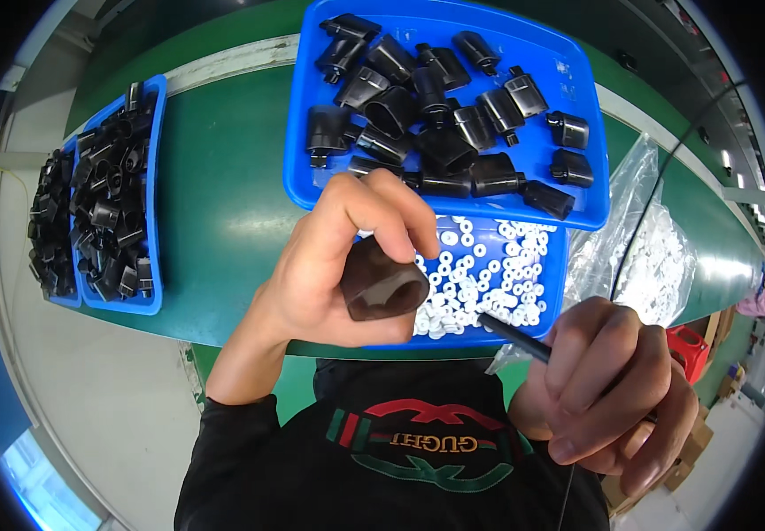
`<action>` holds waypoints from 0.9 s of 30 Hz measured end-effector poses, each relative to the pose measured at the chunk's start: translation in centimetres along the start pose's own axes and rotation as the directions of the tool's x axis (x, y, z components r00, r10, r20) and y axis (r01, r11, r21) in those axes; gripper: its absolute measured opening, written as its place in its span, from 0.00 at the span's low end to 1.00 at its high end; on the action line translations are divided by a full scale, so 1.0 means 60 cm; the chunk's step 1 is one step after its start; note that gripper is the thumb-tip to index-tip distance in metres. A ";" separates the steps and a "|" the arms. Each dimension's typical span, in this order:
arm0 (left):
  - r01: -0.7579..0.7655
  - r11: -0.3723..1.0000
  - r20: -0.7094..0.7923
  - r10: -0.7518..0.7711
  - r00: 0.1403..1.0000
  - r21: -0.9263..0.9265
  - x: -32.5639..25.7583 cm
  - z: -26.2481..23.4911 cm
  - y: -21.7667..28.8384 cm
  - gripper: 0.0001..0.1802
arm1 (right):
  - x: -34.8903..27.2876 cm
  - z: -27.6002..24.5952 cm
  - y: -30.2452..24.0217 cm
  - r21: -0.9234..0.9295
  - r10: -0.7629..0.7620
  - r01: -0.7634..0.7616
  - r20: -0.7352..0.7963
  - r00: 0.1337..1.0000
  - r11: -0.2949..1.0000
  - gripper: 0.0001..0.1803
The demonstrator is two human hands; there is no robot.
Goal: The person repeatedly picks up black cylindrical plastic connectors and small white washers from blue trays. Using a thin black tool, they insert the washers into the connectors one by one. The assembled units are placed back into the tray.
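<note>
In my left hand (312, 283) is a dark, glossy plastic cap (384, 288), hollow, with its wide opening facing me; the fingers are wrapped round it. My right hand (613, 389) is closed round a slim black rod-shaped tool (513, 337), whose tip points left over white washers (475, 265). Those small ring-shaped washers lie loose in a lower blue tray (556, 274), just beyond my hands. The cap and the tool's tip are apart. Part of the tool is hidden in my right fist.
A large blue tray (298, 168) of similar black caps (391, 111) overlaps the washer tray. Two more blue trays of black parts (117, 195) stand at the left of the green table (214, 203). A clear bag of white pieces (652, 265) lies right, behind a thin black cord (644, 208).
</note>
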State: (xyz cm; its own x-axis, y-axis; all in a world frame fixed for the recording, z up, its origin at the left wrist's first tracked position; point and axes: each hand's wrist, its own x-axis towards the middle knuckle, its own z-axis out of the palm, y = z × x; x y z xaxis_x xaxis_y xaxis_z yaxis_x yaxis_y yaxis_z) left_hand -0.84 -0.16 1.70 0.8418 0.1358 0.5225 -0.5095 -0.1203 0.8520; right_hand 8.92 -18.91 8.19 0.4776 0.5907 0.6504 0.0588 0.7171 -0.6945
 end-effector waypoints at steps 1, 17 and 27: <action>-0.016 1.000 -0.017 0.016 1.000 0.001 0.002 0.001 0.003 0.29 | -0.009 0.000 -0.005 -0.070 0.030 -0.034 -0.054 0.998 0.997 0.14; 0.128 0.976 0.063 -0.118 0.991 -0.176 0.001 0.006 0.014 0.29 | 0.008 -0.006 0.009 0.405 -0.223 0.243 -0.096 0.970 0.882 0.10; 0.270 0.956 0.213 -0.241 0.947 -0.118 -0.019 0.012 0.004 0.32 | 0.040 0.030 0.035 0.075 0.075 -0.080 0.075 0.994 0.994 0.16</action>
State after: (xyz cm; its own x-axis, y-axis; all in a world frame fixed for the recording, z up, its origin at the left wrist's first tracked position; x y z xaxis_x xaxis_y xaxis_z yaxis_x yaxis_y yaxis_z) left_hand -1.79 -1.04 1.27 0.9578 -0.0523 0.2827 -0.2809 0.0379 0.9590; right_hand 8.58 -15.33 8.83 0.4137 0.6688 0.6177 -0.0456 0.6929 -0.7196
